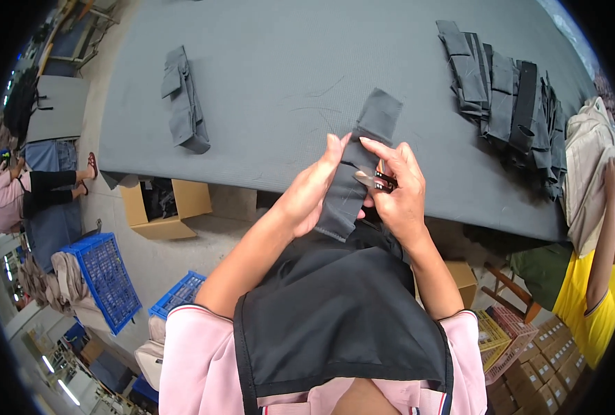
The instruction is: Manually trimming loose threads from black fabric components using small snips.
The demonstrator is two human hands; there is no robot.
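A dark grey fabric strip (379,116) stretches between my two hands at the near edge of the table, its far end over the tabletop. My left hand (306,195) is closed on the strip from the left side, thumb up along its edge. My right hand (403,192) grips small thread snips (372,181), whose metal blades point left across the strip. The right index finger also touches the fabric. Part of the snips' handle is hidden inside my fingers. The strip's near end hangs above my black apron (342,304).
A pile of dark fabric strips (505,97) lies on the grey-covered table (252,90) at right, a smaller bundle (185,104) at left. Below are an open cardboard box (138,207) and blue crates (107,280). A person in yellow (584,304) handles beige cloth at right.
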